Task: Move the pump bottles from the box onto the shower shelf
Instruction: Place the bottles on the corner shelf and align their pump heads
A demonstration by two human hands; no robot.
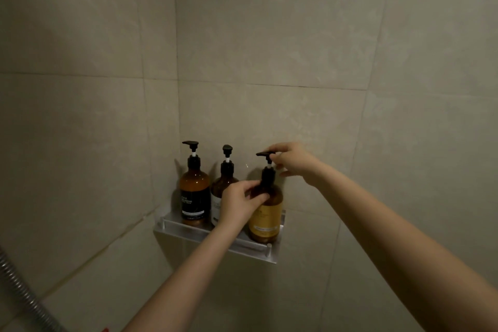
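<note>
Three amber pump bottles stand upright on a small metal shower shelf [172, 227] fixed in the tiled corner. The left bottle [194, 191] has a black label. The middle bottle [221, 186] has a white label and is partly hidden by my left hand. The right bottle [268, 219] has a yellow label. My left hand [239, 203] grips the shoulder of the yellow-label bottle. My right hand [292, 160] pinches its black pump head, whose nozzle points left. The box is out of view.
Beige tiled walls meet in a corner behind the shelf. A metal shower hose [18, 294] runs along the lower left edge. A small red object [105, 329] peeks in at the bottom edge.
</note>
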